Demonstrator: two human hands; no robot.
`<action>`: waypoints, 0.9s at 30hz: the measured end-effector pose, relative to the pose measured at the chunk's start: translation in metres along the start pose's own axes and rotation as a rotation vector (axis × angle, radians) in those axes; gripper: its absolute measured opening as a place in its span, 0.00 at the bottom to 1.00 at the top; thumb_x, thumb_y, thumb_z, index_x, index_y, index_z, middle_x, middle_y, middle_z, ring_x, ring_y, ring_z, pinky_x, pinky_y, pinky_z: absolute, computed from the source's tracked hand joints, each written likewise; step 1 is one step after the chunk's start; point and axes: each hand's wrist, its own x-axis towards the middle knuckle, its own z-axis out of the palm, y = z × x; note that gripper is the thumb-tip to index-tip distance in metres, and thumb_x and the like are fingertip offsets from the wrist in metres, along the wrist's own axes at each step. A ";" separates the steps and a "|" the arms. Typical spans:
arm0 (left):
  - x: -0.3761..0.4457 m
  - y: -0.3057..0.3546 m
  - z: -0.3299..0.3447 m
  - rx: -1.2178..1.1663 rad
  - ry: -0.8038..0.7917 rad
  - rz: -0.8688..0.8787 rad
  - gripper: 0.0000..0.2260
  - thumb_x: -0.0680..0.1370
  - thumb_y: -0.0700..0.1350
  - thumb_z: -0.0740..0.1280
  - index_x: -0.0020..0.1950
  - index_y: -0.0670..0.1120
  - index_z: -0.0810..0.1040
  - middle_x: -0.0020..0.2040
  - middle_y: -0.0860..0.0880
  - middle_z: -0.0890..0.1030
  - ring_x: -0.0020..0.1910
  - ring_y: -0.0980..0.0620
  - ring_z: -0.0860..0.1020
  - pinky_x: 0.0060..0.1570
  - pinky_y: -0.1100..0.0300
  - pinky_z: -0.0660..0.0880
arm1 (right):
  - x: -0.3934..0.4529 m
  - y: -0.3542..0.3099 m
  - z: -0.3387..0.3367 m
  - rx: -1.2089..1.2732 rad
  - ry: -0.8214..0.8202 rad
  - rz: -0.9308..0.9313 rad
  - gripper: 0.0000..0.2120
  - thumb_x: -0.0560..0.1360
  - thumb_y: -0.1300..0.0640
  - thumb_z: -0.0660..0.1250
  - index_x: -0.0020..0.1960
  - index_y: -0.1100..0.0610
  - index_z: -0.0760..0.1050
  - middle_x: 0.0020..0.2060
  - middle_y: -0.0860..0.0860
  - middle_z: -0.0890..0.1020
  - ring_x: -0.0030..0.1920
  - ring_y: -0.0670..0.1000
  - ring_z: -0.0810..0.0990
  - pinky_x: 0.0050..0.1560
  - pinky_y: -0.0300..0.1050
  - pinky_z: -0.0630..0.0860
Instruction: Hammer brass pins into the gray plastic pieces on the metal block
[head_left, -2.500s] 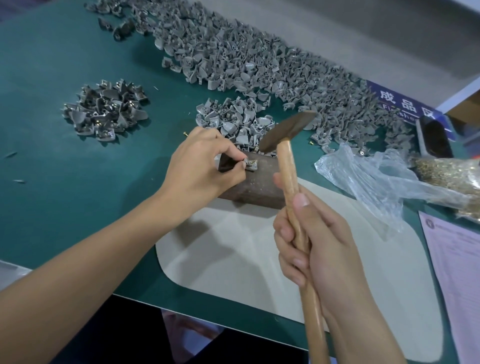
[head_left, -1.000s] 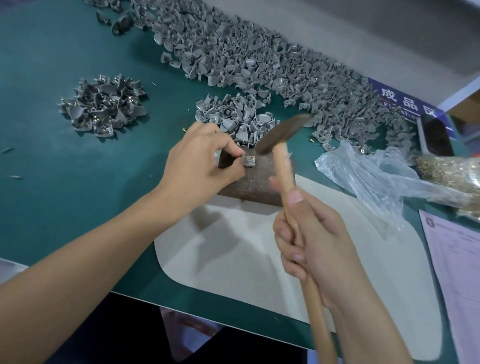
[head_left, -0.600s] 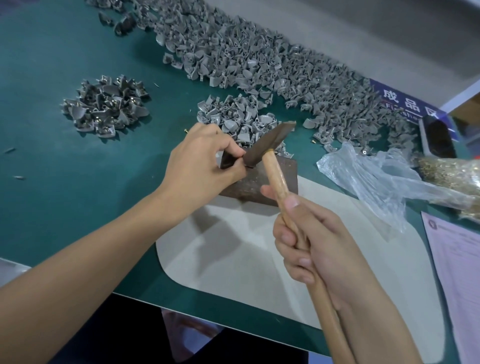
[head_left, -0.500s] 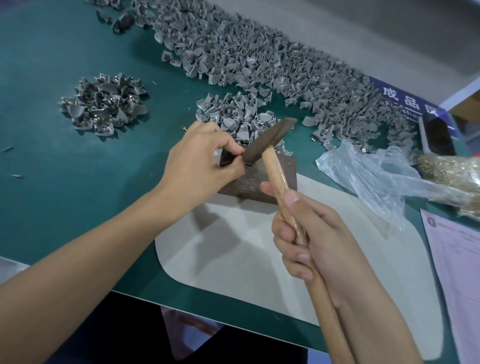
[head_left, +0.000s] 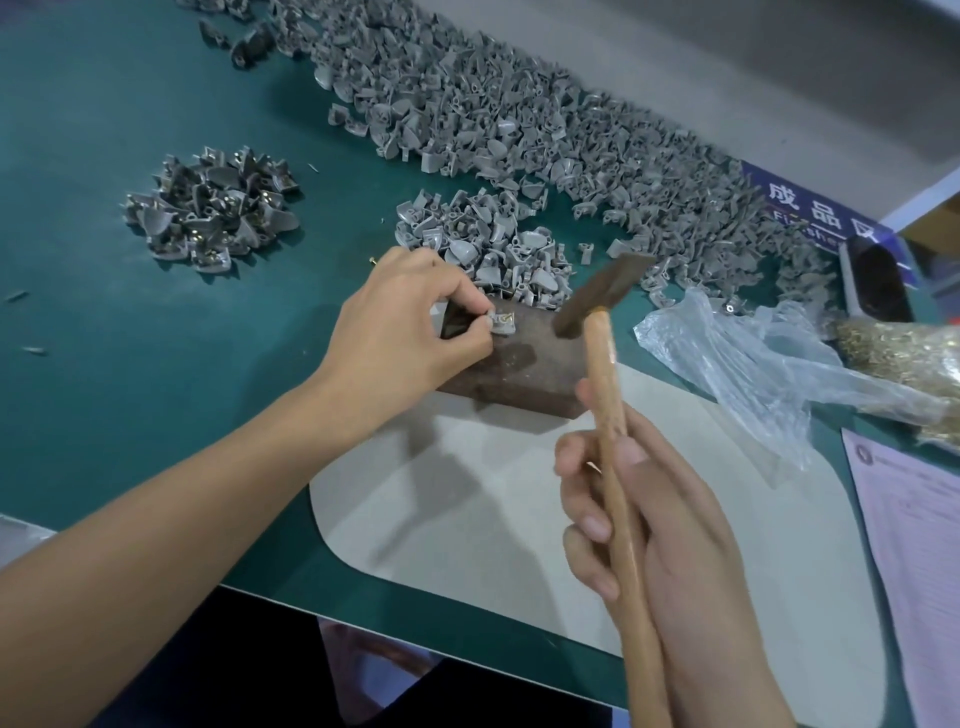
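A dark, rusty metal block sits on the green table at the far edge of a beige mat. On its top lies a small gray plastic piece with a brass pin showing in it. My left hand pinches that piece at its left side with thumb and forefinger. My right hand grips the wooden handle of a hammer. Its dark head is raised above the block's right end, clear of the piece.
A long heap of gray pieces runs along the back, a small pile lies just behind the block, and another pile lies at the left. A clear plastic bag, loose brass pins and a paper sheet lie at the right.
The hammer head was down on the piece half a second ago. It has now lifted up and to the right. My left hand still holds the piece on the block.
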 end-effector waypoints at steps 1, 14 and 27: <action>0.000 0.000 0.000 -0.003 -0.001 0.002 0.01 0.75 0.51 0.73 0.44 0.57 0.82 0.47 0.58 0.78 0.54 0.55 0.73 0.53 0.52 0.74 | -0.004 0.003 0.001 0.051 0.013 -0.016 0.19 0.78 0.49 0.67 0.69 0.48 0.79 0.40 0.51 0.76 0.28 0.45 0.66 0.21 0.34 0.64; 0.000 0.003 0.001 0.055 0.031 0.023 0.02 0.72 0.50 0.76 0.43 0.56 0.84 0.42 0.61 0.76 0.50 0.61 0.70 0.43 0.66 0.66 | 0.003 0.002 0.016 0.102 -0.017 0.159 0.18 0.79 0.41 0.63 0.50 0.55 0.81 0.29 0.48 0.63 0.19 0.43 0.58 0.18 0.31 0.61; 0.001 0.001 0.000 0.061 0.019 0.004 0.03 0.72 0.51 0.75 0.43 0.55 0.84 0.43 0.59 0.77 0.50 0.60 0.70 0.44 0.67 0.66 | 0.013 0.010 0.011 0.114 -0.077 0.184 0.23 0.79 0.40 0.63 0.60 0.57 0.82 0.28 0.47 0.63 0.20 0.41 0.58 0.17 0.32 0.60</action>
